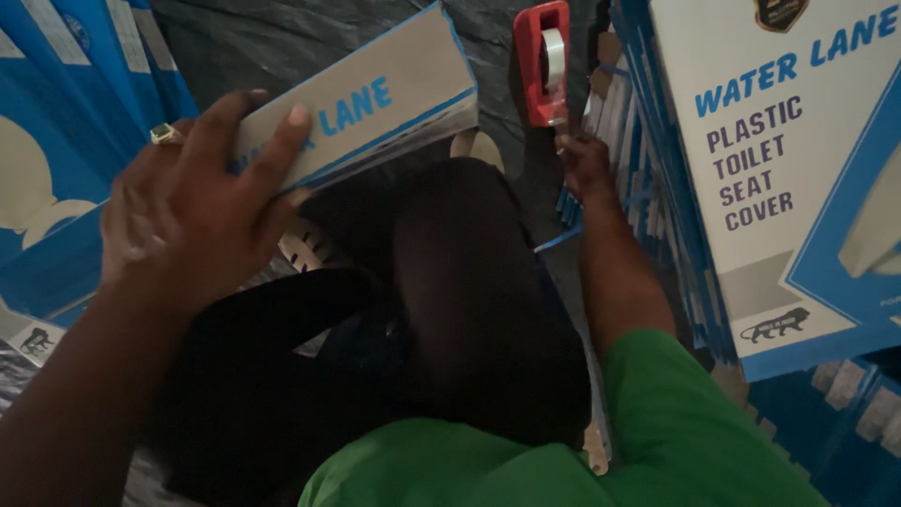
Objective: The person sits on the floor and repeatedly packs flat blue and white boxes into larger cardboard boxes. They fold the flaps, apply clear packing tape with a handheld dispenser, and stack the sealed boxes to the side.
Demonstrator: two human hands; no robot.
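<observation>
Carton (375, 99), flat, white with blue edging, is being gripped at its near end by the left hand (192, 202), fingers wrapping the top face, thumb hidden. Right hand (587, 164) is reaching toward the red tape dispenser (542, 61), touching its base; closure unclear. Steadier hold would probably come from gripping nearer mid-length.

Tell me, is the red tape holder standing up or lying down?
Standing up: the red tape dispenser sits on end, the roll inside it showing, just above the right hand.
</observation>
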